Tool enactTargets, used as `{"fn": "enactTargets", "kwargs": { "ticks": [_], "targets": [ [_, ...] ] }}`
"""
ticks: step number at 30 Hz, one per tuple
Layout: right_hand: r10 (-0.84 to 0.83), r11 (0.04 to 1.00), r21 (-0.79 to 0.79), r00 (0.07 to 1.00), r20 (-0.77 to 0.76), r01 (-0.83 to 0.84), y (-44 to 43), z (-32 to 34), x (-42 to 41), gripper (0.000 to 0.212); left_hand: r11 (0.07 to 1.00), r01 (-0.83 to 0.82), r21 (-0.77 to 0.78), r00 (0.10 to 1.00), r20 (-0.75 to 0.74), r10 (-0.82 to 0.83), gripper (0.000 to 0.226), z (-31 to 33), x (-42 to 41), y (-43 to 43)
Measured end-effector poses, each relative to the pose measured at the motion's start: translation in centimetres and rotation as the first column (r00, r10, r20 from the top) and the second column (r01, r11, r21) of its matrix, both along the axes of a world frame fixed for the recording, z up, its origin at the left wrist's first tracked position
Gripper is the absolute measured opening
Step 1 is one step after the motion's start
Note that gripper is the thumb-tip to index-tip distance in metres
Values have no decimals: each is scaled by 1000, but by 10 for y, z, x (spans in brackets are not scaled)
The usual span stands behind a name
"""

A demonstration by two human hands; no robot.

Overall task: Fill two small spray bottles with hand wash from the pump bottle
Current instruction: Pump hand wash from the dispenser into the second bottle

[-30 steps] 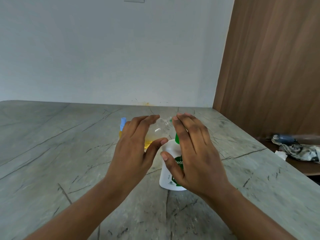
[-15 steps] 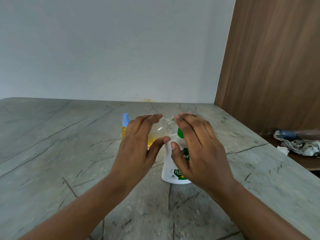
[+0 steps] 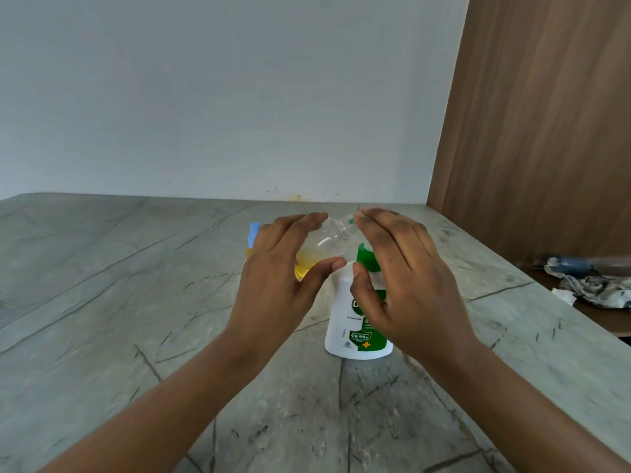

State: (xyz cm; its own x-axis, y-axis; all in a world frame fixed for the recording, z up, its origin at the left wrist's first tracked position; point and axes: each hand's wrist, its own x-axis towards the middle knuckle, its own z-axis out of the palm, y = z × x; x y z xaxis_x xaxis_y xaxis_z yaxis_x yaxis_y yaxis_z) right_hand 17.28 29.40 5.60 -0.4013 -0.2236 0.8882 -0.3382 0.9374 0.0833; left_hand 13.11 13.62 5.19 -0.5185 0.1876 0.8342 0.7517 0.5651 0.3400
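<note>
Head view: on a grey veined stone bench (image 3: 136, 302), a person's left hand (image 3: 273, 285) grips a small clear plastic spray bottle (image 3: 324, 242), fingers curled over it and thumb beneath. The bottle is held off the bench, tilted with its uncapped neck up and to the right, and yellow liquid is pooled in its lower end. Its neck sits just beside the green spout tip (image 3: 350, 220) of a white plastic pump bottle with a green label (image 3: 345, 322), which stands upright near the bench's middle. The right hand (image 3: 406, 288) lies over the pump with fingers spread and nearly straight and the thumb touching the bottle's shoulder. A second small spray bottle with a blue cap (image 3: 253, 233) stands behind the left hand, toward the far edge. A crumpled patterned cloth (image 3: 594, 288) lies beyond the bench's right edge, below a brown wood panel (image 3: 546, 131).
</note>
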Motion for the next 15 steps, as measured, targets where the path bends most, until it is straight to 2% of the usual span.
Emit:
{"fn": "enactTargets", "kwargs": {
  "ticks": [10, 15],
  "targets": [
    [63, 995, -69, 997, -35, -65, -4, -9, -1, 39, 999, -22, -43, 1000, -7, 22, 50, -7, 0, -2],
    [35, 996, -77, 999, -23, -37, -7, -12, 0, 38, 1000, 6, -28, 1000, 14, -6, 46, -14, 0, -3]
  ]
}}
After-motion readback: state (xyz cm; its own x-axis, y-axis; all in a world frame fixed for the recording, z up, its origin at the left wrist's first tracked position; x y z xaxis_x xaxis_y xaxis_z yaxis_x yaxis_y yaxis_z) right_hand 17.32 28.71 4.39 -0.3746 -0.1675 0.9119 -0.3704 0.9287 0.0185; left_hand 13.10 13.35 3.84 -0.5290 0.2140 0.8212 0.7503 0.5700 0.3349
